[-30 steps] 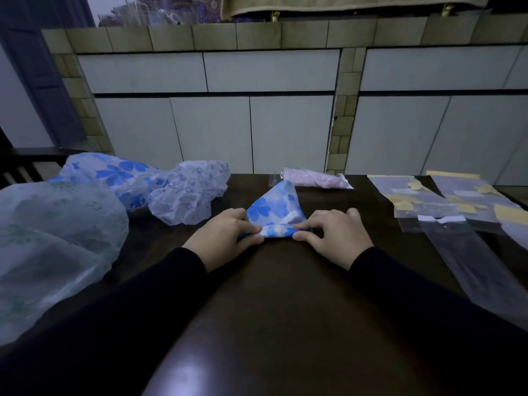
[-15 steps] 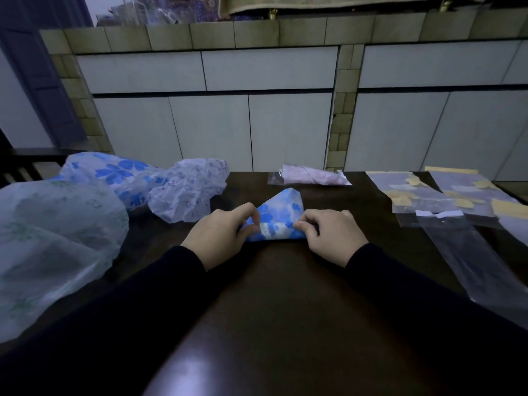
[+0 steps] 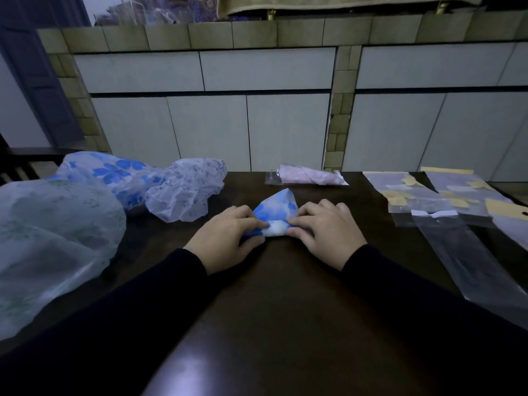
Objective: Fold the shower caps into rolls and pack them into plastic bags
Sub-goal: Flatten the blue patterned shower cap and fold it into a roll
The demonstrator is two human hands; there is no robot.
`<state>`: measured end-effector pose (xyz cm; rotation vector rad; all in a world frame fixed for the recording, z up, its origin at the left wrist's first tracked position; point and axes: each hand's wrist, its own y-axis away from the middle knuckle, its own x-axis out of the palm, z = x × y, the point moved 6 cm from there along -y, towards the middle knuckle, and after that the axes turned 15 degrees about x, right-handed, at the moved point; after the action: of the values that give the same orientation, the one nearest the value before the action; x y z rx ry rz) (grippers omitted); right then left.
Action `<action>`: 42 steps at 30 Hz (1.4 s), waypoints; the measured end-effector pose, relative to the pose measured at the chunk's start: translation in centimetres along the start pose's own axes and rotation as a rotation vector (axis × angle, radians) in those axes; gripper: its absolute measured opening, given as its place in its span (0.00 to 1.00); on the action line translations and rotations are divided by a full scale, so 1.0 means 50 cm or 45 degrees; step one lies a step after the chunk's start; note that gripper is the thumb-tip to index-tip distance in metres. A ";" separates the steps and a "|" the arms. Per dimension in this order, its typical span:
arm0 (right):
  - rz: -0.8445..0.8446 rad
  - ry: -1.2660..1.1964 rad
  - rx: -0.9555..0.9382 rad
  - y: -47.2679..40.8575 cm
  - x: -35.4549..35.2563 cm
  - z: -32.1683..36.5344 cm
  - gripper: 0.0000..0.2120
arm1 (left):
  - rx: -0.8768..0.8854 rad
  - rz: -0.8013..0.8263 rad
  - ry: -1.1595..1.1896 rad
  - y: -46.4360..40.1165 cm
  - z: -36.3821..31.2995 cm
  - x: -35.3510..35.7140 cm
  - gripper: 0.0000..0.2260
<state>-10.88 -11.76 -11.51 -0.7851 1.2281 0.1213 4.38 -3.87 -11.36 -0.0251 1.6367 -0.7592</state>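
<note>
Both hands have their grip on the same small thing: the left hand (image 3: 225,234) and the right hand (image 3: 324,228) each pinch one end of a blue-flowered shower cap (image 3: 275,217), fingers and thumbs curled onto its rolled near edge. The cap lies on the dark table (image 3: 285,295) between the hands, its near part wound into a tight white-and-blue roll, the rest rising away from the person in a pointed flap.

Beyond it, at the far edge of the table, lies a packed pink cap in its bag (image 3: 307,178). To the left sit loose caps: a pale crumpled one (image 3: 185,190) nearest the hands, another blue-flowered one (image 3: 111,174) behind it, and a large greenish one (image 3: 48,241) spilling over the left edge. To the right, a long empty plastic bag (image 3: 468,258) lies flat, with more bags (image 3: 428,195) carrying yellow strips stacked beyond it. A tiled wall (image 3: 257,110) stands behind the table.
</note>
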 end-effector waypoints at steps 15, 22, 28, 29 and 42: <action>0.204 -0.031 0.149 -0.005 0.005 -0.019 0.16 | -0.002 -0.004 -0.026 0.002 0.003 -0.002 0.10; 0.338 -0.172 0.277 -0.010 0.008 -0.033 0.13 | -0.199 -0.083 0.141 0.006 0.014 -0.011 0.09; 0.424 -0.280 0.403 -0.012 0.016 -0.037 0.12 | -0.331 -0.099 0.268 0.003 0.011 -0.008 0.05; 0.379 -0.282 0.401 -0.009 0.015 -0.037 0.11 | -0.340 -0.080 0.240 0.000 0.010 -0.007 0.05; 0.075 -0.122 0.193 -0.008 -0.010 -0.010 0.11 | 0.141 -0.045 -0.089 -0.026 -0.031 0.002 0.14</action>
<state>-11.24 -12.19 -10.96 -0.6049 1.1558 0.1113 2.48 -4.23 -10.78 -0.0018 1.5298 -0.8662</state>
